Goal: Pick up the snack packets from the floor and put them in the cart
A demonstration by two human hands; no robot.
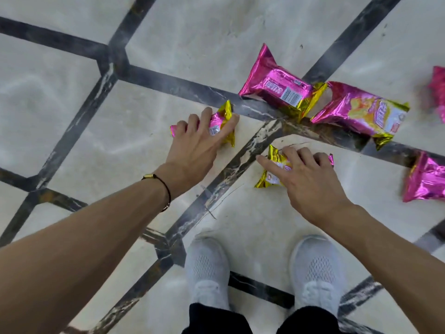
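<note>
Your white shoes (317, 268) stand on the tiled floor (72, 121). Ahead-left of the shoes, your left hand (195, 141) curls fingers and thumb round a small pink-gold packet (222, 121) on the floor. Just ahead of the shoes, your right hand (310, 179) grips a second packet (273, 172). More loose packets (277, 85) lie beyond the shoes, to the right.

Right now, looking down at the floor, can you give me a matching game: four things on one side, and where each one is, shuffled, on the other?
Things
1. left hand
2. right hand
3. packet showing its barcode
4. shoes

Places
A. side by side, nearest the bottom edge
B. on the packet with its gold end pointing left
C. untouched, beyond both hands
D. on the packet with its gold end pointing right

Pairs: 1-D, 2-B, 3-C, 4-A
</note>
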